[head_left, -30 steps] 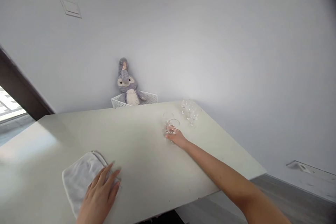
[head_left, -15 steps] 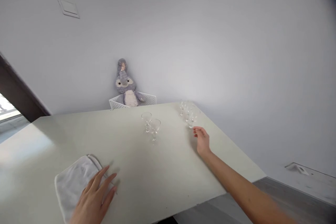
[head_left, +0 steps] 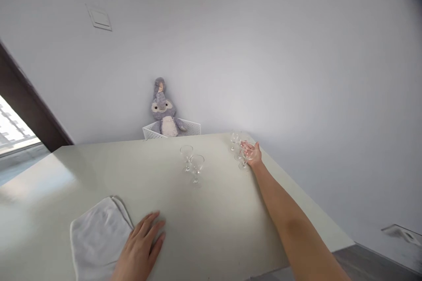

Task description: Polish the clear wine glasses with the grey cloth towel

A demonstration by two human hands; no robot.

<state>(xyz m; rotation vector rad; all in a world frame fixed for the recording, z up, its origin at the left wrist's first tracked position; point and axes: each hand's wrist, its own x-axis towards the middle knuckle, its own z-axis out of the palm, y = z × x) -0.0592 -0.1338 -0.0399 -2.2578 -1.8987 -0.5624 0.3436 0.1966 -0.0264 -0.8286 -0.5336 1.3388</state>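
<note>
My left hand (head_left: 141, 246) lies palm down at the table's near side, fingers apart, beside a folded white cloth (head_left: 99, 232). At the far right, my right hand (head_left: 254, 154) is stretched out with its palm turned toward several clear stemmed glasses. The nearest of them, a stemmed glass (head_left: 245, 154), stands in front of the palm, and I see the fingers through it. Whether the hand touches the glass I cannot tell. Farther back in that group is another glass (head_left: 234, 139). Two more stemmed glasses, a front one (head_left: 196, 167) and a rear one (head_left: 186, 154), stand mid-table.
The pale table (head_left: 148, 189) reaches toward a grey wall (head_left: 280, 52). Past its far edge, a grey plush toy (head_left: 164, 112) sits in a white perforated basket (head_left: 194, 128). A dark frame (head_left: 29, 96) borders a window at left.
My right hand has moved forward and turned from curled fingers to an open palm beside the glasses. My left hand has slid right, off most of the cloth. The view has shifted slightly.
</note>
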